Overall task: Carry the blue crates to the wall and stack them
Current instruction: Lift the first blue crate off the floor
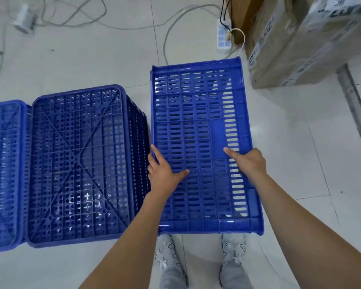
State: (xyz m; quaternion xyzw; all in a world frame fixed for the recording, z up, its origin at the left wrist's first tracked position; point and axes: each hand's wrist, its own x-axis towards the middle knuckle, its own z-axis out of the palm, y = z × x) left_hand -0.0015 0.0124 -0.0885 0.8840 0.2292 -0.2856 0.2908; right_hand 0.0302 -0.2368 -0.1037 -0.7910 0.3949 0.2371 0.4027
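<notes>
A blue slotted crate (200,113) is held tipped on its side above the floor, its long perforated wall facing up. My left hand (165,174) grips its left edge, thumb lying across the wall. My right hand (248,161) grips its right edge, thumb on the slots. An upside-down blue crate (77,163) rests on the floor at left, ribbed bottom up. A third blue crate (2,174) lies beside it, cut off by the left frame edge.
Cardboard boxes (300,42) stand at the upper right. A white power strip (224,36) and loose cables (71,17) lie on the tiled floor beyond the crates. My grey shoes (169,263) stand below the held crate. A metal floor strip (354,105) runs along the right.
</notes>
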